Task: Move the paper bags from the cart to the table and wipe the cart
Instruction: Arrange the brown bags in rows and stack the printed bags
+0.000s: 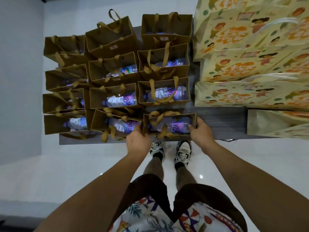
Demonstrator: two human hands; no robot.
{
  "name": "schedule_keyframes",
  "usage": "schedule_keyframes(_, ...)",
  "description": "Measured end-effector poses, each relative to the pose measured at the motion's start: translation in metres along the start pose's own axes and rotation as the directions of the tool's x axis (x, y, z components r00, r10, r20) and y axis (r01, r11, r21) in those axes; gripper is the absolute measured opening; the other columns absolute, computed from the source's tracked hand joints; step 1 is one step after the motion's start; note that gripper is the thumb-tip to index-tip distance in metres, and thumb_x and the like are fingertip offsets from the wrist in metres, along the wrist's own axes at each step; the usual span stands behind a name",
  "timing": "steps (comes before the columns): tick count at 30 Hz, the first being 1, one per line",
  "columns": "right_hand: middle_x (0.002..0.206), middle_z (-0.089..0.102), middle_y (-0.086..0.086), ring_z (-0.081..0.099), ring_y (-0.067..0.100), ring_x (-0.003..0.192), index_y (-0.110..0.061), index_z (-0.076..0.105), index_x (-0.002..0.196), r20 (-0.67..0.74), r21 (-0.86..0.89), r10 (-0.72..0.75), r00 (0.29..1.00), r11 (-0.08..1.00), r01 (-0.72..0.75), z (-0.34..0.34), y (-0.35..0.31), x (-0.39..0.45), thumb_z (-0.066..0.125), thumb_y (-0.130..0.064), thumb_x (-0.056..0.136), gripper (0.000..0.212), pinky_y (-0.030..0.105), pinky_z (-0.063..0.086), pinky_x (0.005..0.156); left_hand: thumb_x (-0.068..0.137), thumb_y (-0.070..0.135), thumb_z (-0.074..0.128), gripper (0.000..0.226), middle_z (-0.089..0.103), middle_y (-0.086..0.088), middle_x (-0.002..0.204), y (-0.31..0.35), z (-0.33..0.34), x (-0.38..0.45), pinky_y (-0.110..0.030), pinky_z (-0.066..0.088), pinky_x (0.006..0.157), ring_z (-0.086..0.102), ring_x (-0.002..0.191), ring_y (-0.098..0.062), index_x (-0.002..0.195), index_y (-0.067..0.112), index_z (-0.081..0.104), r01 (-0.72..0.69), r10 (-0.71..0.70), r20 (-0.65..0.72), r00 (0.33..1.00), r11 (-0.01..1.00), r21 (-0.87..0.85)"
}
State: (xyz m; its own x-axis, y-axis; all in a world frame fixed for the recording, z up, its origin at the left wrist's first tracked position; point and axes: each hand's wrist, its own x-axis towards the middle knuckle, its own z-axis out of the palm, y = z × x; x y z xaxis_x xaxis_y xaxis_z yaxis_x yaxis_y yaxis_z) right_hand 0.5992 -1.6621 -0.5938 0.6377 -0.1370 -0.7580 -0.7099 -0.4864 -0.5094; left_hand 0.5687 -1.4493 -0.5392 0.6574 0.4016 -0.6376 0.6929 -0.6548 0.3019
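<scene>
Patterned shirt hem and dark shorts [147, 186] nearest the lens, bare legs, white-and-black sneakers [183, 150] on glossy white floor [83, 164]. Both arms reach forward to the near edge of the dark grey desk [220, 121]. Left hand [138, 142] grips the left end of the nearest brown paper bag with ribbon handles [168, 124], fingers curled over its rim; right hand [199, 130] grips the right end, thumb over the rim. So both hands are clamped on one bag, one at each end. Bag sits upright on the desk's front edge, a clear plastic water bottle with purple label [179, 125] lying inside. More brown bags of the same kind [113, 69] stand packed in rows behind and to the left, most showing bottles. Large pale yellow printed paper bags with white cord handles [250, 64] stacked on the desk's right side. Cart not in view.
</scene>
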Motion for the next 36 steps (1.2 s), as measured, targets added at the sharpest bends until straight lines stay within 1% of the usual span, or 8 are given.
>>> schedule_keyframes(5, 0.137, 0.059, 0.011, 0.054, 0.032, 0.123, -0.029, 0.041, 0.152, -0.021, -0.036, -0.015, 1.0, 0.999, 0.014, 0.007, -0.006, 0.007, 0.043, -0.02, 0.106, 0.046, 0.038, 0.045, 0.103, 0.094, 0.007, 0.053, 0.037, 0.069, -0.012, 0.113, 0.002, 0.007, 0.015, -0.041, 0.047, 0.091, 0.06, 0.109, -0.038, 0.13, 0.017, 0.054, -0.027, 0.029, 0.018, 0.999, 0.996, -0.087)
schedule_keyframes(10, 0.124, 0.066, 0.004, 0.059, 0.027, 0.116, -0.028, 0.052, 0.138, -0.056, -0.081, -0.036, 0.998, 0.996, 0.031, 0.002, -0.02, 0.002, 0.058, -0.031, 0.099, 0.04, 0.036, 0.047, 0.094, 0.097, 0.019, 0.054, 0.027, 0.067, -0.013, 0.112, 0.008, -0.005, 0.023, -0.038, 0.045, 0.086, 0.059, 0.109, -0.037, 0.123, 0.014, 0.058, -0.012, 0.014, 0.037, 0.999, 0.999, -0.033)
schedule_keyframes(14, 0.126, 0.066, 0.004, 0.058, 0.024, 0.117, -0.022, 0.054, 0.138, -0.254, -0.131, -0.21, 0.944, 0.975, 0.181, -0.003, -0.058, 0.002, 0.062, -0.035, 0.096, 0.045, 0.034, 0.045, 0.095, 0.1, 0.029, 0.05, 0.025, 0.067, -0.007, 0.103, 0.024, -0.037, 0.031, -0.033, 0.045, 0.077, 0.062, 0.097, -0.03, 0.121, 0.021, 0.06, -0.036, 0.045, -0.158, 0.986, 0.998, 0.054)
schedule_keyframes(16, 0.121, 0.068, 0.006, 0.061, 0.029, 0.113, -0.023, 0.054, 0.137, -0.256, -0.168, -0.26, 0.931, 0.96, 0.222, -0.001, -0.08, 0.014, 0.061, -0.032, 0.096, 0.043, 0.038, 0.048, 0.094, 0.101, 0.028, 0.051, 0.028, 0.07, -0.003, 0.101, 0.035, -0.05, 0.044, -0.03, 0.042, 0.073, 0.064, 0.096, -0.026, 0.126, 0.021, 0.061, -0.105, 0.108, -0.207, 0.972, 0.994, 0.026)
schedule_keyframes(20, 0.121, 0.066, 0.013, 0.06, 0.036, 0.114, -0.019, 0.046, 0.145, -0.191, -0.233, -0.135, 0.972, 0.968, 0.089, 0.004, -0.108, 0.052, 0.057, -0.021, 0.097, 0.049, 0.044, 0.05, 0.097, 0.1, 0.024, 0.053, 0.035, 0.07, -0.004, 0.115, 0.057, -0.065, 0.079, -0.033, 0.048, 0.084, 0.064, 0.106, -0.026, 0.135, 0.02, 0.06, -0.19, 0.181, -0.135, 0.974, 0.98, -0.061)
schedule_keyframes(27, 0.099, 0.07, 0.016, 0.065, 0.036, 0.097, -0.01, 0.069, 0.106, -0.285, -0.27, -0.017, 0.958, 0.961, -0.063, -0.004, -0.112, 0.058, 0.055, -0.002, 0.089, 0.023, 0.032, 0.047, 0.074, 0.099, 0.027, 0.052, 0.023, 0.07, -0.006, 0.093, 0.071, -0.063, 0.108, -0.044, 0.058, 0.079, 0.066, 0.09, -0.028, 0.118, 0.021, 0.064, -0.275, 0.276, 0.001, 0.961, 0.956, 0.103)
schedule_keyframes(32, 0.111, 0.071, 0.017, 0.063, 0.035, 0.108, -0.008, 0.067, 0.125, -0.338, -0.222, 0.029, 0.941, 0.969, -0.11, -0.008, -0.12, 0.051, 0.055, 0.001, 0.09, 0.038, 0.038, 0.05, 0.088, 0.099, 0.023, 0.054, 0.014, 0.067, -0.004, 0.086, 0.075, -0.058, 0.11, -0.035, 0.051, 0.068, 0.065, 0.086, -0.026, 0.101, 0.016, 0.066, -0.354, 0.359, 0.002, 0.933, 0.919, 0.174)
schedule_keyframes(36, 0.1, 0.067, 0.013, 0.063, 0.035, 0.099, -0.013, 0.063, 0.117, -0.337, -0.303, 0.012, 0.941, 0.945, -0.12, -0.008, -0.131, 0.041, 0.056, -0.007, 0.091, 0.028, 0.035, 0.048, 0.076, 0.099, 0.024, 0.054, 0.018, 0.07, -0.007, 0.093, 0.082, -0.059, 0.11, -0.036, 0.053, 0.072, 0.065, 0.092, -0.027, 0.106, 0.015, 0.069, -0.341, 0.34, 0.03, 0.94, 0.931, 0.131)
